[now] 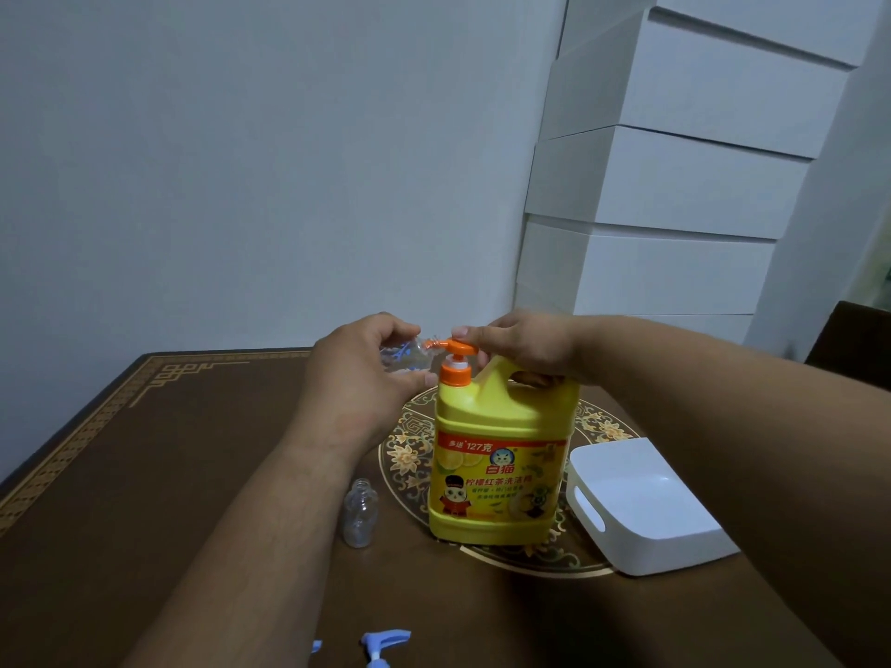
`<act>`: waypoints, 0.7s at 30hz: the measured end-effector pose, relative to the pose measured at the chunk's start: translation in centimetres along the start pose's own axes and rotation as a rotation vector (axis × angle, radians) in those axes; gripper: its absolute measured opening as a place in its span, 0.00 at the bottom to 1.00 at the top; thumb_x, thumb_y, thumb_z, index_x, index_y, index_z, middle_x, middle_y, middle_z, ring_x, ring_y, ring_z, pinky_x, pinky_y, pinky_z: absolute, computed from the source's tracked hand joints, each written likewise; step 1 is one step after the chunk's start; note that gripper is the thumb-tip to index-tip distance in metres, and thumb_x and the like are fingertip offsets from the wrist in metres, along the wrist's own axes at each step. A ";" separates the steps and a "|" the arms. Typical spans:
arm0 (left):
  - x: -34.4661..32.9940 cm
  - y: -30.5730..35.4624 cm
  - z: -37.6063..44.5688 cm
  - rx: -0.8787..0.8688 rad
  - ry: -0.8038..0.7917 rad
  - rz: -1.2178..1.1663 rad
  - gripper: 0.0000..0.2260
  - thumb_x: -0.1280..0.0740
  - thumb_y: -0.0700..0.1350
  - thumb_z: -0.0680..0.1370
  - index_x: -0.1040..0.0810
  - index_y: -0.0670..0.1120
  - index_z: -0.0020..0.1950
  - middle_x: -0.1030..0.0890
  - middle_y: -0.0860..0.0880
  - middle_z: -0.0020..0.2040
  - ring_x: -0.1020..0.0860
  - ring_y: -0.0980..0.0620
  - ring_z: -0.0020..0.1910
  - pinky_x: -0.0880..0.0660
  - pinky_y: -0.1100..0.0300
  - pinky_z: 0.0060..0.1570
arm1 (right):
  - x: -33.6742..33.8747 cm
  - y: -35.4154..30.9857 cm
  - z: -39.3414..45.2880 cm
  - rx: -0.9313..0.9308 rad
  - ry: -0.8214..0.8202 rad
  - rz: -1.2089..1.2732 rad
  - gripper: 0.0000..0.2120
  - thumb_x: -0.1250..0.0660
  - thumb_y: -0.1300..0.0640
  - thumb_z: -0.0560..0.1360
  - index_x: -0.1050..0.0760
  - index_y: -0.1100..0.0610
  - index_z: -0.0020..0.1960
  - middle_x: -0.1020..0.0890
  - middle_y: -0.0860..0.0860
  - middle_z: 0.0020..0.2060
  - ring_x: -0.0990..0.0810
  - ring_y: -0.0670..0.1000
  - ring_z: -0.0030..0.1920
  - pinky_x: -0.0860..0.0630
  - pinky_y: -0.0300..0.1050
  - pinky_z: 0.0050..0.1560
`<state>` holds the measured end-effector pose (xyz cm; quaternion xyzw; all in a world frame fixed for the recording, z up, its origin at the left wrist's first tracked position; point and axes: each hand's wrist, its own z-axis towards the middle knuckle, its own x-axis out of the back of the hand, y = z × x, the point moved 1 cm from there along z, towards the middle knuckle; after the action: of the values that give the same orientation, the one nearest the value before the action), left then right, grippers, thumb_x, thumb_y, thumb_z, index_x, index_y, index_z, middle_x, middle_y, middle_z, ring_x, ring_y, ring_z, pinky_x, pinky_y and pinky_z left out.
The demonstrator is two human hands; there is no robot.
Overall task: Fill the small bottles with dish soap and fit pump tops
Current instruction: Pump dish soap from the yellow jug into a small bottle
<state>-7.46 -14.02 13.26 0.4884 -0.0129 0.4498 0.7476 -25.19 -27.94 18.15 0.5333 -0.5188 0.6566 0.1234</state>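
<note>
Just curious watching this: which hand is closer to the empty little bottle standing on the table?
Left. The left hand is up behind the standing bottle, holding another small bottle at the orange pump. The right hand is farther off, pressing that pump atop the yellow jug.

Plain pale wall, stacked white boxes right, dark brown gold-patterned table, dim light

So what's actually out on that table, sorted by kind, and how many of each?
Big yellow dish soap jug with orange pump: 1
Small clear bottles: 2, one standing on the table, one held in the left hand at the jug's spout
Blue pump tops: 2, one at the near edge, another only partly in view
White tray: 1
Total: 6
</note>
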 end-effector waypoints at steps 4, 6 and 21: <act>0.0 0.2 0.1 0.002 0.017 -0.034 0.23 0.15 0.48 0.67 0.15 0.53 0.60 0.16 0.58 0.51 0.21 0.65 0.48 0.29 0.72 0.46 | -0.2 -0.1 -0.2 -0.010 0.032 0.027 0.34 0.42 0.22 0.71 0.20 0.52 0.47 0.20 0.55 0.41 0.23 0.54 0.40 0.29 0.47 0.41; 0.1 0.1 0.2 -0.005 0.035 -0.058 0.24 0.15 0.48 0.67 0.15 0.52 0.61 0.14 0.56 0.52 0.18 0.61 0.51 0.24 0.66 0.50 | -0.4 -0.1 -0.3 -0.038 0.036 0.051 0.39 0.45 0.19 0.69 0.20 0.53 0.49 0.23 0.56 0.39 0.27 0.53 0.34 0.33 0.45 0.37; -0.1 0.2 -0.1 0.001 0.010 -0.020 0.23 0.16 0.48 0.68 0.16 0.53 0.61 0.18 0.58 0.51 0.19 0.60 0.49 0.28 0.70 0.46 | -0.1 -0.1 -0.3 -0.009 0.030 0.040 0.32 0.38 0.22 0.69 0.21 0.50 0.47 0.17 0.60 0.46 0.22 0.56 0.45 0.27 0.51 0.46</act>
<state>-7.69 -14.01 13.36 0.4866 -0.0039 0.4448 0.7519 -25.24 -27.62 18.17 0.5124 -0.5305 0.6644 0.1205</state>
